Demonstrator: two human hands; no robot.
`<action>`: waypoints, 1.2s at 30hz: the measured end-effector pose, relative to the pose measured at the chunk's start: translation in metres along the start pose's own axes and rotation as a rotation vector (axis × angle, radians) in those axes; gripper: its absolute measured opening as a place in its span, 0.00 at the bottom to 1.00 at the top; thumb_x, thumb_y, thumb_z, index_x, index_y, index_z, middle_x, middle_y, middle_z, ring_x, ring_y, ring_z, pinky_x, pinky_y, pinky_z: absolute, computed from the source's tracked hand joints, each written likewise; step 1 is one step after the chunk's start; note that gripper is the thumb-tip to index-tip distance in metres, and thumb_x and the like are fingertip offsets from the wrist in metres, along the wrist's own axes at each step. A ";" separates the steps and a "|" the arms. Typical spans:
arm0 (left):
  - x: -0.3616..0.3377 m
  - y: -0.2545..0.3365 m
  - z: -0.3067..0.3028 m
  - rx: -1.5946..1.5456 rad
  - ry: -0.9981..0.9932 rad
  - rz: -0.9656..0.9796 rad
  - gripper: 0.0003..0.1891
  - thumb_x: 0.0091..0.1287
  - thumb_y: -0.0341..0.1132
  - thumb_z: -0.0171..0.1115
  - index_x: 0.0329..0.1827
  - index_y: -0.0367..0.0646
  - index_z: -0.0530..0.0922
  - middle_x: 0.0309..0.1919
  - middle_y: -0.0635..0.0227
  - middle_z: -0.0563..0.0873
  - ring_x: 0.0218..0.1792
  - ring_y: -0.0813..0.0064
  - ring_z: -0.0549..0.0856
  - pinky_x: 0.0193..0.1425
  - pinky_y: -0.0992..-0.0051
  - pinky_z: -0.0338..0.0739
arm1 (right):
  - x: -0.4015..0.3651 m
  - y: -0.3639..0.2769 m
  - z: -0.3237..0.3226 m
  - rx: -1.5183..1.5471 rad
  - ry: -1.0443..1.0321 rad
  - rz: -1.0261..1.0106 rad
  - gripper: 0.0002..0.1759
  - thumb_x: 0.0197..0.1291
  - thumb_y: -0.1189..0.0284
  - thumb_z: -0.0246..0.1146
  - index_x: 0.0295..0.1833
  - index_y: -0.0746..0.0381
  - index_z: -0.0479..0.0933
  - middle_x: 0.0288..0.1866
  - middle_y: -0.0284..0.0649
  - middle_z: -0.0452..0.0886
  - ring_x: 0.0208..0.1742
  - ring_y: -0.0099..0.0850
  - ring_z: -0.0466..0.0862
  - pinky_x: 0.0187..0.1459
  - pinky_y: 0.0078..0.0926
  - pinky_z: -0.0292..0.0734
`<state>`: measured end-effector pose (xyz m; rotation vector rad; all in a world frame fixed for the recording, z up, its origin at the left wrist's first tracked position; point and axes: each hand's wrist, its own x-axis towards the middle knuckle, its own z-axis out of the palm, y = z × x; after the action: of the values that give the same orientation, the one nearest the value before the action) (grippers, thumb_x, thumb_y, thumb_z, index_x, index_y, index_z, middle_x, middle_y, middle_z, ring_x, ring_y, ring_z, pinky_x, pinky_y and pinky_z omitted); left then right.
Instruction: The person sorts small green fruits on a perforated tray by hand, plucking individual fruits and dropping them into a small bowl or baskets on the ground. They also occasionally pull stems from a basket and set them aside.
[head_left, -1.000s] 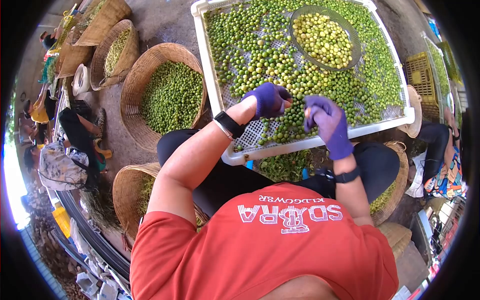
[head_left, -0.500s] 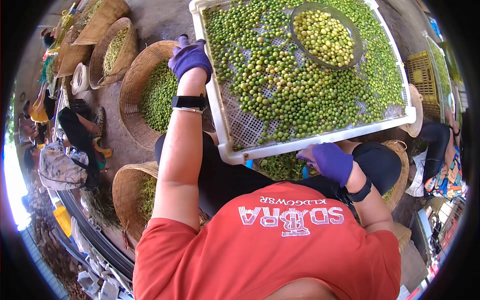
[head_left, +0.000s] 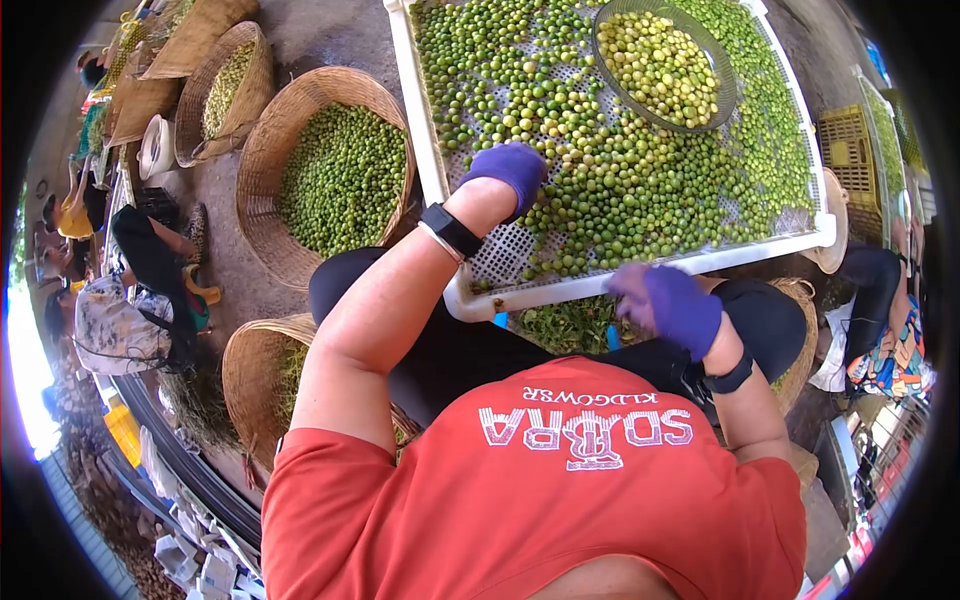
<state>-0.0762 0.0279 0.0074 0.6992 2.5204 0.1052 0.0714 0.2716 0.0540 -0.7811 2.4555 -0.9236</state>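
Note:
My left hand (head_left: 508,176), in a purple glove, is over the near left part of a white perforated tray (head_left: 490,262). Its fingers point down among small round green fruits (head_left: 600,215) and are hidden behind the back of the hand. My right hand (head_left: 672,308), gloved in purple too, is at the tray's near rim. Motion blurs its fingers, which look spread, with no fruit visible between them. The tray rests over my lap, spread with green and some yellowish fruits. A sieve-like bowl (head_left: 728,92) of yellower fruits (head_left: 660,65) sits at its far right.
To the left stands a wicker basket (head_left: 262,190) of green fruits, with more baskets (head_left: 190,110) behind. Another basket (head_left: 245,385) of greenery is beside my left leg. A yellow crate (head_left: 845,150) is at the right. People (head_left: 125,320) sit at both sides.
My left hand has moved from above the basket, outside the tray's left rim, rightward onto the fruits. The right hand has stayed at the near rim, its fingers moving.

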 end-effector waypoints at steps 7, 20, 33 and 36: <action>0.006 0.005 0.012 0.099 0.065 0.154 0.05 0.57 0.31 0.61 0.36 0.48 0.83 0.40 0.60 0.84 0.44 0.56 0.85 0.43 0.60 0.81 | 0.048 0.056 0.002 -0.399 0.402 0.114 0.09 0.54 0.72 0.61 0.43 0.58 0.75 0.34 0.43 0.80 0.36 0.45 0.81 0.38 0.41 0.75; -0.005 0.015 0.006 0.109 -0.006 0.160 0.10 0.53 0.30 0.64 0.39 0.47 0.83 0.41 0.59 0.85 0.43 0.54 0.86 0.44 0.60 0.82 | 0.048 0.049 0.031 -0.327 0.242 0.177 0.18 0.55 0.67 0.64 0.51 0.61 0.76 0.42 0.48 0.80 0.43 0.48 0.80 0.42 0.43 0.74; 0.032 -0.043 0.006 -0.776 0.512 0.692 0.12 0.52 0.25 0.63 0.41 0.42 0.81 0.34 0.69 0.84 0.34 0.74 0.84 0.37 0.71 0.80 | 0.089 0.093 0.001 -0.408 0.522 0.158 0.13 0.53 0.69 0.67 0.44 0.60 0.75 0.43 0.48 0.78 0.43 0.48 0.80 0.42 0.43 0.76; 0.028 -0.030 0.000 -0.846 0.407 0.456 0.11 0.59 0.35 0.70 0.42 0.43 0.80 0.35 0.66 0.84 0.37 0.70 0.84 0.42 0.70 0.80 | 0.097 0.087 0.004 -0.363 0.459 0.263 0.13 0.53 0.69 0.67 0.43 0.61 0.75 0.42 0.48 0.77 0.43 0.49 0.80 0.42 0.44 0.76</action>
<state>-0.1105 0.0157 -0.0115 0.9071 2.2673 1.4911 -0.0317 0.2632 -0.0257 -0.3581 3.0897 -0.6157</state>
